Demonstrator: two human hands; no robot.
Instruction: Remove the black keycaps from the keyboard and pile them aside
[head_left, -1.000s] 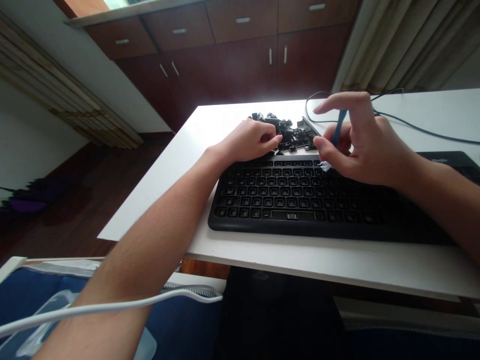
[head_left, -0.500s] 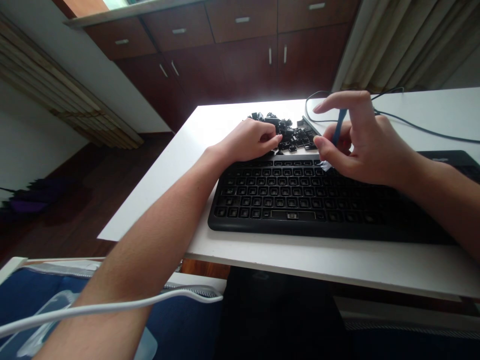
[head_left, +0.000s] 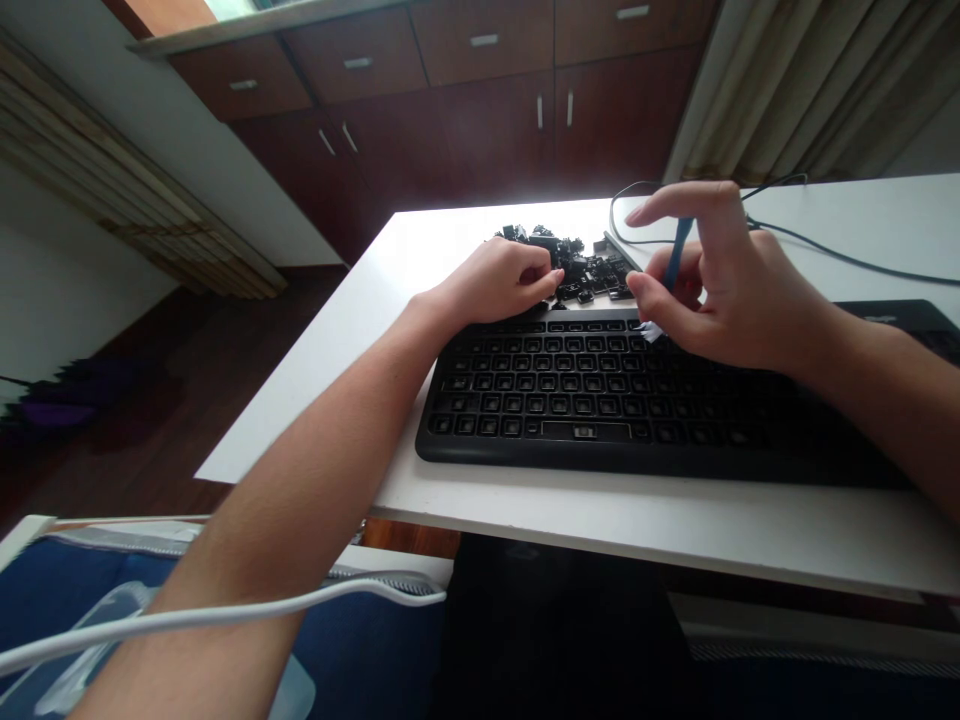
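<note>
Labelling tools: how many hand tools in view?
1. A blue tool pinched in the right hand, white tip at the top row of the keyboard. Left hand shows none, though its curled fingers could hide something.

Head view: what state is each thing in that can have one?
Left hand, curled at the keyboard's far edge; grip unclear.
Right hand, shut on tool.
Tool, pinched, tip down.
Keyboard, flat on table, keycaps off.
Keycaps, loose, piled behind keyboard.
Cabinet doors, shut.
</note>
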